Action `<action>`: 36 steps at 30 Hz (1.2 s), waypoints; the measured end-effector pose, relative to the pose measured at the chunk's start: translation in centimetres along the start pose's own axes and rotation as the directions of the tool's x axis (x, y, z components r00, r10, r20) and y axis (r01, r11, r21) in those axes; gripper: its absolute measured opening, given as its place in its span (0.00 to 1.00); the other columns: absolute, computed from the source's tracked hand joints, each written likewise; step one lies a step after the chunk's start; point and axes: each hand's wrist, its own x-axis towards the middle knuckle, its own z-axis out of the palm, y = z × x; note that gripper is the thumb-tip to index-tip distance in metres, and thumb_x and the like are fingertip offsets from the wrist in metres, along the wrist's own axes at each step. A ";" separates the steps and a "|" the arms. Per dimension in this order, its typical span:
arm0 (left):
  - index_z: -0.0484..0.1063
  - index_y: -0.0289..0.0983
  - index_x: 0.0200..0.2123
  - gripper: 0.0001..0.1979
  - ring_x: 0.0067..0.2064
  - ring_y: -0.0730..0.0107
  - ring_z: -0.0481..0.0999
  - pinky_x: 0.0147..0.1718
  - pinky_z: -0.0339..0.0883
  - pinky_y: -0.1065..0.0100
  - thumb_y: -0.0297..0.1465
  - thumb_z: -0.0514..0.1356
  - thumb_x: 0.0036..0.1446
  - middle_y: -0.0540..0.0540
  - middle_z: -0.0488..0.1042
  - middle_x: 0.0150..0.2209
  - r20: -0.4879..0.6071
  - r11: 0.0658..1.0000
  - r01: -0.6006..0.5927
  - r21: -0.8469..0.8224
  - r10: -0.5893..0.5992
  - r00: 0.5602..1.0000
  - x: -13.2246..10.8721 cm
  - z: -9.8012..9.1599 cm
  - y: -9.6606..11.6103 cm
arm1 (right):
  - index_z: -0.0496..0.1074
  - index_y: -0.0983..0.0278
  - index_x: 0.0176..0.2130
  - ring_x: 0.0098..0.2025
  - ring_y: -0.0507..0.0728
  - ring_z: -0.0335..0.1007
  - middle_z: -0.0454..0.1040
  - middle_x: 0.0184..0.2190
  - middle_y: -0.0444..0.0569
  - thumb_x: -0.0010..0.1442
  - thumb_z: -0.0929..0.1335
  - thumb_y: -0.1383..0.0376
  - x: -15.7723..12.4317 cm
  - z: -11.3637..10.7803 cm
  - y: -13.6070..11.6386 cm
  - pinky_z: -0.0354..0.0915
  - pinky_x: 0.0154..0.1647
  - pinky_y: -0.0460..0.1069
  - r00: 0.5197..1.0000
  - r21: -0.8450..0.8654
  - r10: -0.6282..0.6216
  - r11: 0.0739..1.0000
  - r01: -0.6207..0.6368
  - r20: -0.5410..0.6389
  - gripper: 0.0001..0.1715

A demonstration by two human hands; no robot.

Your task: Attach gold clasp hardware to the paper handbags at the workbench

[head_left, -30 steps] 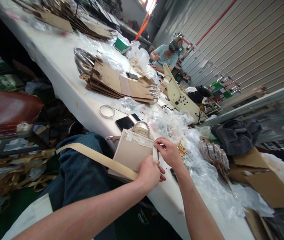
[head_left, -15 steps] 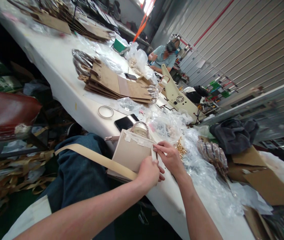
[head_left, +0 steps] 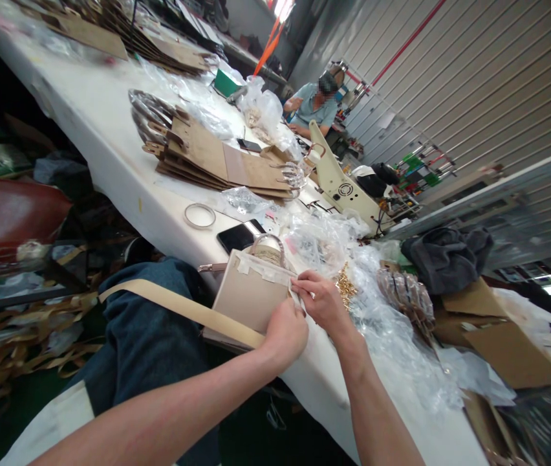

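A beige, flat-sided bag (head_left: 246, 298) with a wrapped loop handle (head_left: 273, 248) leans between my lap and the table edge. Whitish tape pieces (head_left: 266, 270) line its upper edge. At its right edge a narrow pale strip (head_left: 297, 298) is pinched by my right hand (head_left: 321, 299) at the upper corner. My left hand (head_left: 285, 331) is closed just below on the same strip, its fingertips partly hidden. A long tan strip (head_left: 183, 304) runs from my left thigh across the bag's lower front and under my left hand.
Beyond the bag lie a phone (head_left: 240, 236), a roll of tape (head_left: 200, 216) and stacked brown bag pieces (head_left: 222, 162). Clear plastic (head_left: 377, 323) and gold hardware (head_left: 346, 288) cover the right side. A cream machine (head_left: 341, 184) stands farther back, near a co-worker (head_left: 314, 107).
My left hand's fingers have curled in closer to the bag's edge, and the pale strip is more covered. My right hand keeps its pinch at the corner. The whole view has shifted slightly.
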 end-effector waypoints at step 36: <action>0.71 0.42 0.37 0.18 0.34 0.57 0.73 0.35 0.55 0.65 0.48 0.51 0.71 0.46 0.74 0.30 -0.075 0.504 -0.322 0.801 0.619 0.782 9.2 -29.1 4.4 | 0.81 0.65 0.50 0.37 0.64 0.79 0.82 0.35 0.53 0.56 0.79 0.40 -4.9 3.2 -4.7 0.70 0.39 0.54 0.600 0.237 0.774 0.633 -0.737 -0.203 0.36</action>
